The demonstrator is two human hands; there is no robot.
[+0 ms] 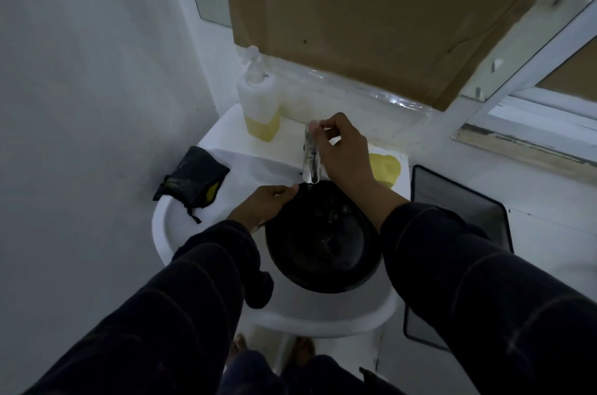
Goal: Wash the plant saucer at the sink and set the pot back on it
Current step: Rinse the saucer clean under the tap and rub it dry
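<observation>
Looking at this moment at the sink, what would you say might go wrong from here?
1. The left hand holds the black saucer by one edge only; as it fills under the faucet, it may tip or slip into the sink.
2. The right hand is on the faucet handle; opening it far could splash dirty water onto the dark sleeves.
3. The black sponge sits on the sink rim and could get knocked off.

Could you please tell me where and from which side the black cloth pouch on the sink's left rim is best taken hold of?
Take the black cloth pouch by its upper body, coming from above and from the left with the left hand. It lies flat and soft on the sink's rim, its lower corner overhanging, so a pinch of the cloth seems enough.
</observation>
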